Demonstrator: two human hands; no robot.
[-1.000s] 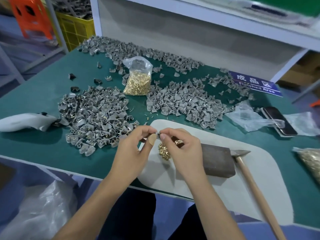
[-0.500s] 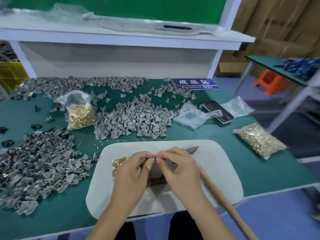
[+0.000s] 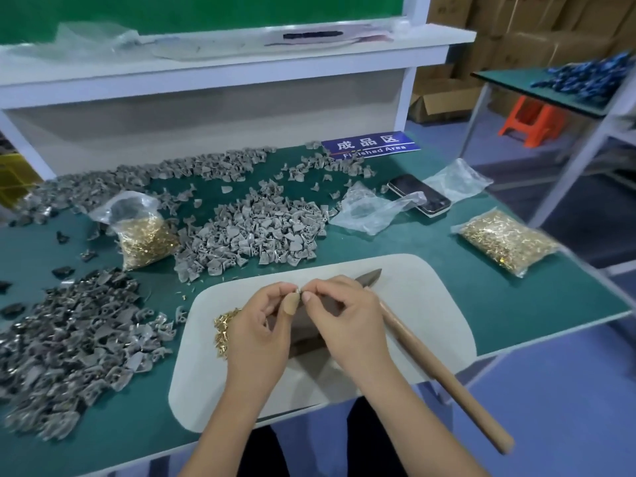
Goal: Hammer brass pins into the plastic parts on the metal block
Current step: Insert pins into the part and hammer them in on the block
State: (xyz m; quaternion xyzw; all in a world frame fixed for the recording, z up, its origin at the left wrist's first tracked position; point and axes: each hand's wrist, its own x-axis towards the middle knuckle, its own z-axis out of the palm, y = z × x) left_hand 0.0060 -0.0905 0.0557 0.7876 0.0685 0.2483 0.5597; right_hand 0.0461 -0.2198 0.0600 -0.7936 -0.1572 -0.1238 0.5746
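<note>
Left hand point(image 3: 256, 333) and right hand point(image 3: 347, 315) fingertips meet, jointly pinching small part point(image 3: 298, 290) above metal block point(image 3: 303, 325); loose brass pins point(image 3: 222, 333) left of grip; hammer point(image 3: 430, 359) right.

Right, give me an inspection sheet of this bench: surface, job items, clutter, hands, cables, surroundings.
Surface: green bench mat with a pale work pad at the front edge.
Job's things: metal block on the pad, mostly hidden by the hands; loose brass pins beside it; hammer lying on the pad; grey plastic parts in heaps; two bags of pins.
Clutter: phone, empty plastic bags.
Hands: left hand and right hand both pinch a small part above the block.
Cables: nothing seen.
Surroundings: blue Finished Area sign, white shelf, cardboard boxes, orange stool.
</note>
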